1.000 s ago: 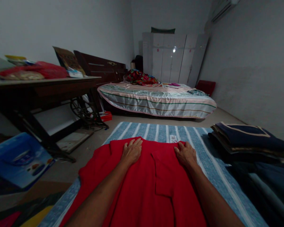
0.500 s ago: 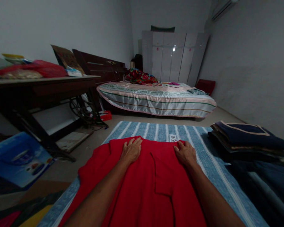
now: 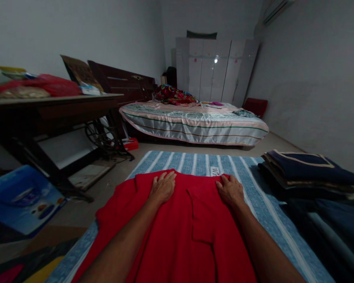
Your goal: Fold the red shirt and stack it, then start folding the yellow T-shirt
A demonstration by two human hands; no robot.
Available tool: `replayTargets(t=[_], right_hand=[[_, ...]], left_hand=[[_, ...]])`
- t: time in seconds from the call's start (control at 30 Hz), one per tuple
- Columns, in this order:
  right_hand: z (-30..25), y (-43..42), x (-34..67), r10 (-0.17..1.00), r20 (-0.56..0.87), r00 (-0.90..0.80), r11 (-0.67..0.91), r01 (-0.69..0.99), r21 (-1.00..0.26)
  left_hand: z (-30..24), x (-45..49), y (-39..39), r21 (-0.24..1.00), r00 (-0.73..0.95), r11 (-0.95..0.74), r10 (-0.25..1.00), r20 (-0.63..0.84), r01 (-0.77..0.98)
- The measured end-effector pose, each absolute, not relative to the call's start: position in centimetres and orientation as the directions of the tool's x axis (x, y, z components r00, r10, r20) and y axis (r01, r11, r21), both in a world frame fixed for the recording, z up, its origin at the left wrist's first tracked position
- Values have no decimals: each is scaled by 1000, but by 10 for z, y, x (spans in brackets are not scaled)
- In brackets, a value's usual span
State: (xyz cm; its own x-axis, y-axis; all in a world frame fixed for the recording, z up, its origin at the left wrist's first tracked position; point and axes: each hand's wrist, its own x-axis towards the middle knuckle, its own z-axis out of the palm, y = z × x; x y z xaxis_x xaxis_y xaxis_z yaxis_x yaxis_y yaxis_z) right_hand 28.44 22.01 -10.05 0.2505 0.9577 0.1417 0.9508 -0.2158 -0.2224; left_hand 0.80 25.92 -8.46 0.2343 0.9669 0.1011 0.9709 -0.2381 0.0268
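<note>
A red long-sleeved garment (image 3: 177,228) lies spread out, with one sleeve (image 3: 202,214) folded inward over its body. Flat on its upper left part rests my left hand (image 3: 163,186), fingers stretched toward the far edge. My right hand (image 3: 230,189) lies on the far right corner of the garment, its fingers slightly bent and apart. Neither hand lifts the cloth. Beneath the garment is a blue surface with white stripes (image 3: 191,162), and a white printed label (image 3: 214,171) shows just beyond the garment's far edge.
To the right stand a stack of folded dark clothes (image 3: 303,165) and folded jeans (image 3: 336,220). A blue box (image 3: 25,198) sits at left below a sewing-machine table (image 3: 61,106). Farther off are a bed (image 3: 194,125) and a wardrobe (image 3: 212,70).
</note>
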Motion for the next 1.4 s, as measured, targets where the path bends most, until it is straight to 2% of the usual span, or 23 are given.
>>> replayTargets(t=[1.4], right_hand=[[-102, 219, 286, 960, 143, 241, -208, 954, -214]], left_hand=[[-86, 9, 259, 62, 226, -235, 966, 126, 970]])
